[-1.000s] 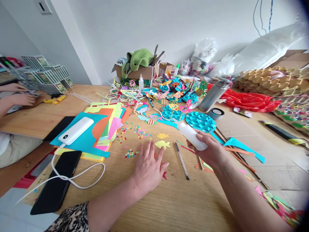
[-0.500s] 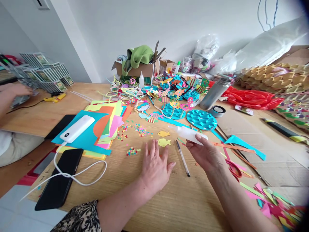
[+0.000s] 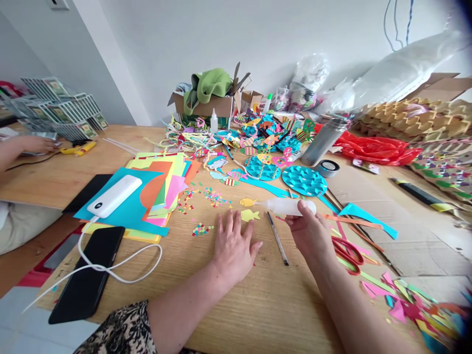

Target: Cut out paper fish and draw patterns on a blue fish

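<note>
My right hand grips a white squeeze glue bottle tipped on its side, its thin nozzle pointing left. The nozzle tip is close to the tail of an orange-yellow paper fish; whether they touch I cannot tell. Just below that lies a light yellow paper fish. My left hand rests flat on the table with fingers spread, the fingertips beside the light yellow fish. A pen lies between my hands. Small paper confetti and paper dots are scattered to the left.
Coloured paper sheets carry a white power bank, with a black phone nearby. Red scissors lie beside my right forearm. Blue bumpy discs, a steel flask and a cutter knife are behind. Another person's hand is at far left.
My right hand has lowered the glue bottle and brought its nozzle down and left to the orange-yellow fish. My left hand stays flat. The view has shifted slightly.
</note>
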### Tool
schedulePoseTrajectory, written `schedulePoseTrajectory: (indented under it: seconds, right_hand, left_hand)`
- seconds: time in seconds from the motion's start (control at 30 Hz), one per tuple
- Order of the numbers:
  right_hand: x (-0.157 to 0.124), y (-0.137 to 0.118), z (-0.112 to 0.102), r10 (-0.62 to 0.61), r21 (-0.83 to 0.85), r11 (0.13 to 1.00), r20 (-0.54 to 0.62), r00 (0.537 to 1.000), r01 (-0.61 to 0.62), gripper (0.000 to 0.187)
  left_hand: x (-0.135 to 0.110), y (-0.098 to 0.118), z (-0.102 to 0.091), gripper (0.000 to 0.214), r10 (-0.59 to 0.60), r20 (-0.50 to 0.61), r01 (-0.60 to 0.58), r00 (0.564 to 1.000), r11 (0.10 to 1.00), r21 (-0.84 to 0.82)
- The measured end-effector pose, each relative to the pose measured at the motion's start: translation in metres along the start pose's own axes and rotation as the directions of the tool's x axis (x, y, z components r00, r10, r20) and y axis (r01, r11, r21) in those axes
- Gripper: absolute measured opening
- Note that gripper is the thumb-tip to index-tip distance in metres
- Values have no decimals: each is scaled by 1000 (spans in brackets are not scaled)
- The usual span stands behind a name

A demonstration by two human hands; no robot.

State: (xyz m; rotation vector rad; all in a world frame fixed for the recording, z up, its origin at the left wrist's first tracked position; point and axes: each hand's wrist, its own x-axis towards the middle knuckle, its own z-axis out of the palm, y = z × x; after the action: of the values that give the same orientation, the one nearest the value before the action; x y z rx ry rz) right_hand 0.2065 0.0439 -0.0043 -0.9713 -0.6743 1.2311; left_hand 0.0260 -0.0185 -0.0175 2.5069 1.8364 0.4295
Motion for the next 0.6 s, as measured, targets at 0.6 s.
schedulePoseTrajectory:
  seconds: [0.6]
  right_hand:
    - [1,8,-8,-47,-223,973,58,997,59,39]
  left_hand:
    - [-2,-2,-3,47,34,-19,-34,999,999,6]
